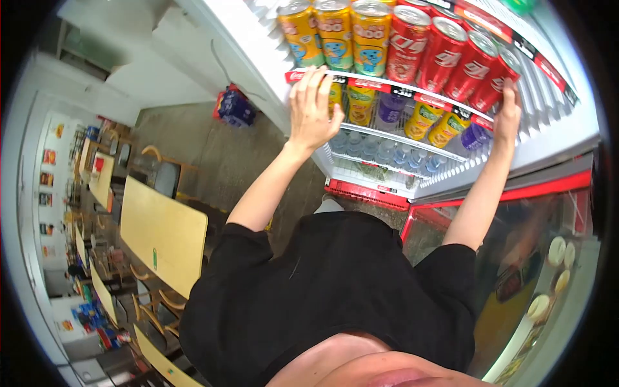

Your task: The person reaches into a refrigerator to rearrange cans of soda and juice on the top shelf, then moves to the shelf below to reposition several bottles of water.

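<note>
My left hand (314, 109) is at the left end of an upper fridge shelf (403, 91), fingers hooked over its front edge and thumb lower down. Just above those fingertips stand yellow-orange drink cans (300, 35). At the same shelf's right end, my right hand (507, 116) is closed around the edge, its fingertips reaching up against the rightmost red cola can (496, 80). The right thumb is hidden. More red cans (443, 55) stand in a slanted row between my hands. Neither hand has a can in its grasp.
Below are yellow bottles (423, 120), purple bottles (391, 106) and a row of clear bottles (387, 151). The fridge door (516, 245) stands open on the right. Tables (161, 232) and chairs (169, 177) are on the left; a dark blue package (236, 108) lies on the floor.
</note>
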Available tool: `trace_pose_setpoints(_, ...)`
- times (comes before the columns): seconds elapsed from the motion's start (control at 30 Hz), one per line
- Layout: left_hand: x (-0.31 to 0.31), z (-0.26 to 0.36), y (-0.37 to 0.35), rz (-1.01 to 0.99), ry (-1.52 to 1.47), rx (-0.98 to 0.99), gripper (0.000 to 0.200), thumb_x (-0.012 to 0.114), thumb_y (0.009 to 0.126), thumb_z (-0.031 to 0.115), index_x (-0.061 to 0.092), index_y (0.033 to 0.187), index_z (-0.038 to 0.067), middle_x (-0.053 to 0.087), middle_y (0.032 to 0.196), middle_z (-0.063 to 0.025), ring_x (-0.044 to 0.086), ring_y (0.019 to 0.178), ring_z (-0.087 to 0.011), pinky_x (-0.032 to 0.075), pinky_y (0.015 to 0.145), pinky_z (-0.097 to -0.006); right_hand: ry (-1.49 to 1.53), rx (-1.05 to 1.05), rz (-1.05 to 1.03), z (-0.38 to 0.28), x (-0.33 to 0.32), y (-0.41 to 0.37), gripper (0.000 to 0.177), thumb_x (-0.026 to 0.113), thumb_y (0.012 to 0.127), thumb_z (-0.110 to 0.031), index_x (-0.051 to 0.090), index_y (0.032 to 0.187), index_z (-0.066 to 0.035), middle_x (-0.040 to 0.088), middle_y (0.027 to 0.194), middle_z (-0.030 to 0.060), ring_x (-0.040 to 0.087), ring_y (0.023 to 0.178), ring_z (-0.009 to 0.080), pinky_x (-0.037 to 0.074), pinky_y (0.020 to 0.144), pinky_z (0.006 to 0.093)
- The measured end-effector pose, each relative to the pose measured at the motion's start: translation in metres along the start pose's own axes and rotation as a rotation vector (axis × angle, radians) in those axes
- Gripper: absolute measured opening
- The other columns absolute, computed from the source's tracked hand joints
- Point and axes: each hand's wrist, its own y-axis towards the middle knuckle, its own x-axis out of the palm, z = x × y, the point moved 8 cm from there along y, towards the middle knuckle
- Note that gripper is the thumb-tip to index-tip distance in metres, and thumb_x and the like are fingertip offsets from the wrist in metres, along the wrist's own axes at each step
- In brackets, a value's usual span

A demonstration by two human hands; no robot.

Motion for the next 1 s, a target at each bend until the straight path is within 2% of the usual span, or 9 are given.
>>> trace_pose_setpoints(0.1,0.002,-0.001,0.0,0.004,-0.041,-0.018,0.071,0.072,0.078,0.017,0.048,0.142,0.0,0.048,0.147,-0.0192,0.042,0.142,-0.0383,0.031,0.115,-0.0502,-0.006,-0.012,0.008,-0.008,0.002,-0.002,0.051,0.064,0.102,-0.031,0.06,0.134,0.008,0.066,0.127,0.011,0.058,0.12,0.0186,0.041,0.106,0.0313)
trace_pose_setpoints(0.13,0.003,-0.001,0.0,0.009,-0.061,-0.028,0.073,0.073,0.077,0.019,0.048,0.142,0.0,0.048,0.146,-0.0193,0.042,0.141,-0.0385,0.032,0.115,-0.05,0.052,0.057,-0.013,-0.005,0.003,-0.002,0.047,0.064,0.102,-0.032,0.062,0.129,0.006,0.066,0.125,0.01,0.059,0.116,0.0165,0.042,0.103,0.0312)
trace_pose_setpoints(0.23,0.001,-0.002,0.002,0.038,-0.06,-0.07,0.077,0.075,0.074,0.022,0.047,0.143,0.0,0.049,0.144,-0.0181,0.042,0.14,-0.0377,0.033,0.113,-0.0497,0.164,0.042,-0.093,-0.012,0.012,-0.005,0.038,0.064,0.103,-0.03,0.063,0.124,0.002,0.066,0.121,0.0073,0.059,0.112,0.0145,0.043,0.1,0.0303)
trace_pose_setpoints(0.43,0.012,-0.002,0.0,0.036,0.012,-0.069,0.08,0.075,0.073,0.025,0.047,0.144,0.001,0.048,0.143,-0.015,0.041,0.139,-0.036,0.033,0.108,-0.0482,0.154,0.032,-0.084,-0.005,0.002,-0.002,0.037,0.066,0.102,-0.027,0.06,0.126,0.001,0.065,0.121,0.0078,0.06,0.111,0.0154,0.044,0.099,0.032)
trace_pose_setpoints(0.67,0.013,0.001,-0.001,0.071,-0.054,-0.121,0.083,0.076,0.073,0.028,0.047,0.145,0.001,0.045,0.145,-0.017,0.039,0.14,-0.0371,0.034,0.108,-0.0493,0.116,-0.002,-0.082,-0.01,0.005,-0.002,0.036,0.061,0.104,-0.027,0.061,0.125,0.002,0.066,0.121,0.0095,0.061,0.112,0.0167,0.045,0.101,0.0329)
trace_pose_setpoints(0.7,0.013,0.002,-0.001,0.082,-0.061,-0.125,0.082,0.077,0.072,0.028,0.048,0.145,0.004,0.045,0.144,-0.0171,0.038,0.14,-0.0382,0.035,0.107,-0.0501,0.104,-0.013,-0.092,-0.009,0.004,-0.002,0.035,0.061,0.105,-0.027,0.061,0.125,0.002,0.066,0.121,0.0096,0.061,0.112,0.0167,0.045,0.101,0.0329)
trace_pose_setpoints(0.83,0.02,0.0,-0.003,0.089,-0.022,-0.108,0.077,0.077,0.073,0.025,0.052,0.145,0.012,0.045,0.142,-0.0161,0.038,0.14,-0.0386,0.034,0.107,-0.0508,0.056,-0.044,-0.016,-0.004,-0.01,0.002,0.03,0.061,0.103,-0.022,0.062,0.121,0.002,0.065,0.117,0.0068,0.059,0.11,0.0153,0.045,0.098,0.0316)
trace_pose_setpoints(0.93,0.02,-0.002,-0.003,0.089,-0.051,-0.083,0.076,0.076,0.073,0.019,0.052,0.145,0.011,0.045,0.142,-0.0175,0.038,0.138,-0.0393,0.035,0.109,-0.0505,-0.011,-0.043,0.01,-0.013,-0.003,-0.003,0.029,0.063,0.102,-0.026,0.063,0.116,0.001,0.064,0.108,0.0037,0.057,0.103,0.0121,0.044,0.09,0.0283)
trace_pose_setpoints(1.0,0.019,-0.002,-0.002,0.063,-0.08,-0.087,0.075,0.075,0.074,0.017,0.052,0.144,0.009,0.044,0.142,-0.019,0.037,0.138,-0.0409,0.034,0.112,-0.0522,-0.094,-0.063,0.005,-0.011,-0.007,-0.002,0.032,0.062,0.103,-0.03,0.064,0.116,0.0,0.064,0.108,0.0039,0.056,0.101,0.0121,0.043,0.088,0.0293)
